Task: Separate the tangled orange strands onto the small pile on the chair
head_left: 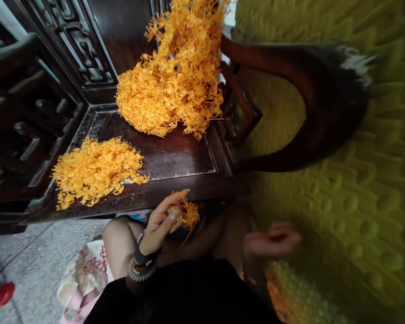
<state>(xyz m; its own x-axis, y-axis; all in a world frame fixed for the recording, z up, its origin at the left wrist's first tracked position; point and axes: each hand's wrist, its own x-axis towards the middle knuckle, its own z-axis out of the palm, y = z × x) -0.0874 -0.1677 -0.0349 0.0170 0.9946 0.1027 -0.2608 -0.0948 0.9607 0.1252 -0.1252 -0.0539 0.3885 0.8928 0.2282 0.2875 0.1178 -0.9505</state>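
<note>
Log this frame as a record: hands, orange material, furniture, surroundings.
left_hand: left hand holds small orange bunch
left_wrist: dark band, coiled bracelet
right_hand: right hand blurred, apart from left; grip unclear
large_heap: large orange heap, towards seat back
small_heap: smaller orange heap, seat's front left
furniture: dark wooden seat, curved armrest at right
surroundings: printed bag, left of legs; yellow-green textured surface, right

Dim light is prevailing. The dark seat (180, 157) is reflecting a soft sheen. Motion is blurring the right hand (272, 241). Lens distortion is stretching the outer edges.
</note>
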